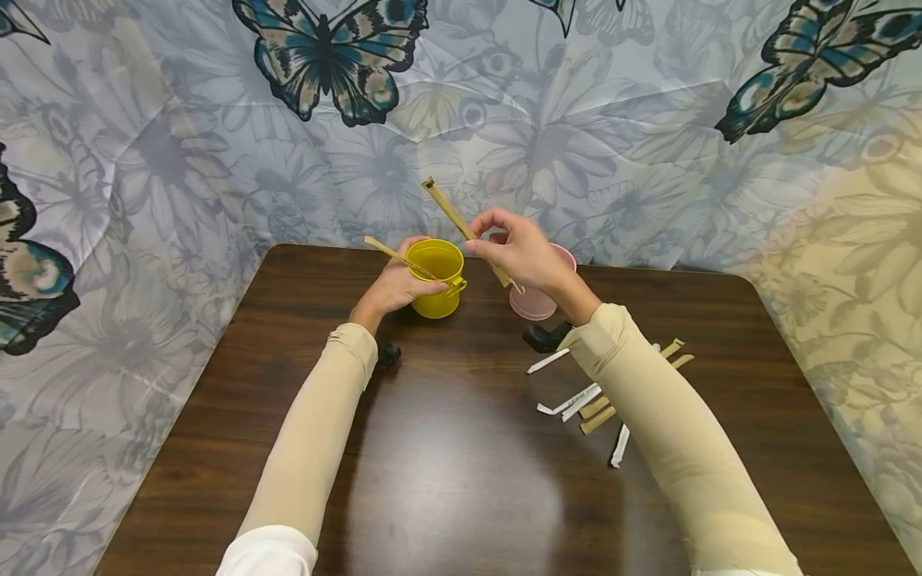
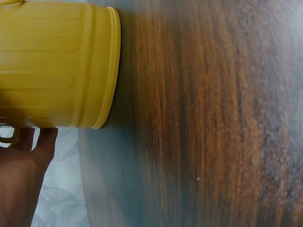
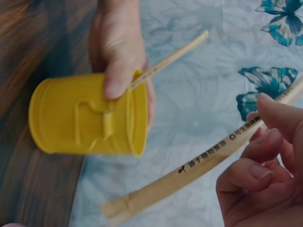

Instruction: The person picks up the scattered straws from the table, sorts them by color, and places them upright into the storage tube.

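My left hand grips a yellow metal bucket at the table's far edge, thumb over the rim on the near side. One paper-wrapped straw leans out of the bucket past that hand. My right hand pinches a second straw in brown printed paper between thumb and fingers, held aslant in the air to the right of the bucket. In the right wrist view the bucket's small wire handle shows on its side. A pink bucket stands behind my right hand, partly hidden by it.
Brown-wrapped straws and white-wrapped straws lie scattered on the dark wooden table, partly under my right forearm. A cloth with butterflies hangs right behind the far edge. Black wrist cameras sit under both wrists.
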`<state>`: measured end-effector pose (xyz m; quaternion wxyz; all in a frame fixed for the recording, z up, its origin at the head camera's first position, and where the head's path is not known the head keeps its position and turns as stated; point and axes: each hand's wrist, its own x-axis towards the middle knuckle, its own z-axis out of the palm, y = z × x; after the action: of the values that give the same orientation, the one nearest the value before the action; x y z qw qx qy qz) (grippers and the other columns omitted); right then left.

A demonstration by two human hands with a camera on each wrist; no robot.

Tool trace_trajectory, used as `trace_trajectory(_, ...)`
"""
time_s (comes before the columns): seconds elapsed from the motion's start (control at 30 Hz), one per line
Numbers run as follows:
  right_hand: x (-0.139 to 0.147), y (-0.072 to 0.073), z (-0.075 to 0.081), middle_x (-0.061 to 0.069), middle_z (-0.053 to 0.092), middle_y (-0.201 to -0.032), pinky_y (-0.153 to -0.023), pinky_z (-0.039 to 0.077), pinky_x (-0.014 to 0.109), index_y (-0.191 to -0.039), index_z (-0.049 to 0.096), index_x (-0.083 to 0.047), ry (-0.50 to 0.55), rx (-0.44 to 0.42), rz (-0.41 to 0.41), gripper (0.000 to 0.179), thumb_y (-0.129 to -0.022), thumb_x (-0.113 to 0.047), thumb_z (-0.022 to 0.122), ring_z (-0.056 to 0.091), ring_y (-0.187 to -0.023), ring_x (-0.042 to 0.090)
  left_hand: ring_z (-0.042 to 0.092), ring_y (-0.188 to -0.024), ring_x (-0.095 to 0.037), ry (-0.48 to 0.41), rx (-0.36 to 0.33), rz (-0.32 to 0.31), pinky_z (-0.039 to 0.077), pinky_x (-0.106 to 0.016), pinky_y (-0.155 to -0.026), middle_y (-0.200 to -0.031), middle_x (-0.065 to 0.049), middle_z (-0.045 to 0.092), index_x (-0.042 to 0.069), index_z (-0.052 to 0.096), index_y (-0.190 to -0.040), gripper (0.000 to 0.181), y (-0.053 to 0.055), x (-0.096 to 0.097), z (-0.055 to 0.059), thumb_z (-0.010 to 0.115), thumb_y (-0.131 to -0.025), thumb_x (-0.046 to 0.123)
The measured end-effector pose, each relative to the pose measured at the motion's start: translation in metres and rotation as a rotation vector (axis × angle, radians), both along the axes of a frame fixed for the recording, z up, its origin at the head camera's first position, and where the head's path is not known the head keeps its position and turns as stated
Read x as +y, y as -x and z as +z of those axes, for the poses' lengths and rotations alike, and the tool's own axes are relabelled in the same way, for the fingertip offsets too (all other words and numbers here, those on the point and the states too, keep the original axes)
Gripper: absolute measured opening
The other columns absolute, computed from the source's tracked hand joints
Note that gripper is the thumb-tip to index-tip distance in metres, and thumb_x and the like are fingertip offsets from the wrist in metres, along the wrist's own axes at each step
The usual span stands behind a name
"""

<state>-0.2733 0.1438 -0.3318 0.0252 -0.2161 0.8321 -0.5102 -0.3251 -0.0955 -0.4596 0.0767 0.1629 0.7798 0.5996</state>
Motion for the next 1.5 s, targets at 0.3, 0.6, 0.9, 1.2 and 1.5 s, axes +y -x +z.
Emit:
trace_trajectory(0.3,-0.037,0.012,0.014,0.001,0.063,-0.103,-0.056,0.04,0.022,-0.108,0.065,-0.009,0.126,0.075,0.027,0.016,-0.095,-0.015,0.072,0.051,-0.059,0.012,0.057,-0.123,-0.025,0.018,0.015,-0.011,0.044,-0.042,-0.113,-0.138,-0.007,0.054,0.02,0.033,-0.15,0.095,0.001,-0.001,-0.002,0.092,-0.075,0.021)
trace_trajectory(0.6,-0.064,0.033,-0.01,0.009,0.068,-0.108,-0.083,0.051,0.024,-0.107,0.066,-0.005,0.055,0.092,0.042,0.016,-0.095,-0.013,0.072,0.063,-0.101,0.024,0.057,-0.127,-0.026,0.044,-0.039,-0.031,0.044,-0.042,-0.116,-0.141,-0.009,0.054,0.022,0.027,-0.152,0.097,0.004,-0.003,-0.001,0.09,-0.078,0.023)
trace_trajectory(0.9,-0.066,0.042,-0.031,0.009,0.067,-0.106,-0.09,0.052,0.032,-0.106,0.065,-0.008,-0.024,0.074,0.008,0.017,-0.095,-0.018,0.073,0.062,-0.104,0.022,0.058,-0.126,-0.022,0.054,-0.03,-0.032,0.043,-0.04,-0.116,-0.139,-0.005,0.058,0.025,0.033,-0.147,0.09,0.005,-0.005,-0.001,0.09,-0.077,0.025)
trace_trajectory(1.2,-0.055,0.04,-0.033,0.01,0.068,-0.11,-0.087,0.05,0.032,-0.113,0.066,-0.005,-0.037,0.048,0.023,0.021,-0.097,-0.018,0.07,0.062,-0.106,0.024,0.058,-0.13,-0.027,-0.002,0.009,-0.07,0.042,-0.044,-0.117,-0.141,-0.006,0.058,0.023,0.036,-0.15,0.09,0.004,-0.002,0.001,0.09,-0.077,0.021)
trace_trajectory(1.5,-0.023,0.025,-0.029,0.009,0.069,-0.105,-0.068,0.049,0.024,-0.114,0.067,-0.003,-0.075,0.041,0.017,0.025,-0.096,-0.019,0.072,0.059,-0.079,0.017,0.059,-0.122,-0.022,0.025,0.069,-0.06,0.046,-0.043,-0.113,-0.134,-0.004,0.062,0.021,0.042,-0.147,0.086,0.002,-0.001,0.001,0.09,-0.076,0.02)
